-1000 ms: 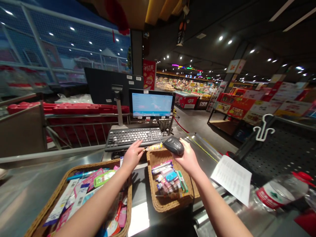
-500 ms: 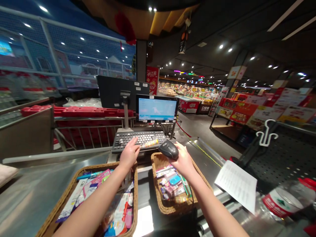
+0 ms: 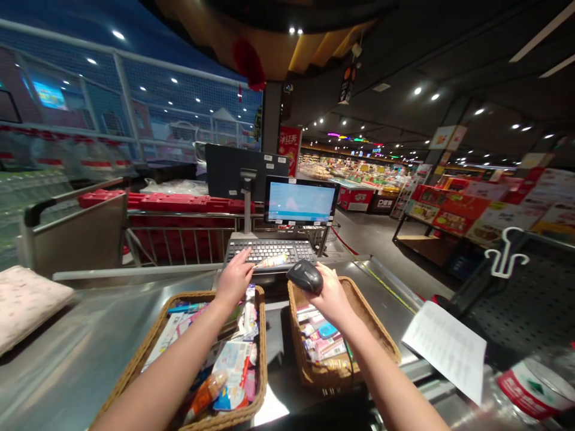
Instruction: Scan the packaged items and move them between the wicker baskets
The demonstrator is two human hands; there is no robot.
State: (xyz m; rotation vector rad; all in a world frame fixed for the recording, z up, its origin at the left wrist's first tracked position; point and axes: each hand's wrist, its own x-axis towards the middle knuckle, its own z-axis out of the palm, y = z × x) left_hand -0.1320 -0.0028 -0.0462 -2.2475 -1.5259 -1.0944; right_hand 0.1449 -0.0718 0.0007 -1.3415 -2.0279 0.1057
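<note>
My left hand (image 3: pixel 236 278) pinches one end of a small wrapped item with a yellow and white wrapper (image 3: pixel 272 261); its exact kind is unclear. It sits just in front of the black keyboard (image 3: pixel 256 250). In my right hand (image 3: pixel 330 290) is a black handheld barcode scanner (image 3: pixel 305 276), its head turned left toward the wrapped item. Below my left forearm stands a wicker basket (image 3: pixel 262 359) full of packaged goods. A second, smaller wicker basket (image 3: pixel 302 372), also with several packages inside, lies under my right hand.
A lit screen (image 3: pixel 300 200) and a dark monitor back (image 3: pixel 233 170) rise behind the keyboard. Printed paper (image 3: pixel 447 347) lies at right, near a large bottle (image 3: pixel 534 386) and a white hook (image 3: pixel 505 254). A folded pale cloth (image 3: pixel 29 305) rests on the metal counter at left.
The view has swung slightly left, so most things appear farther right. The scanner and the wrapped item are closer together in the picture. Both hands keep their hold.
</note>
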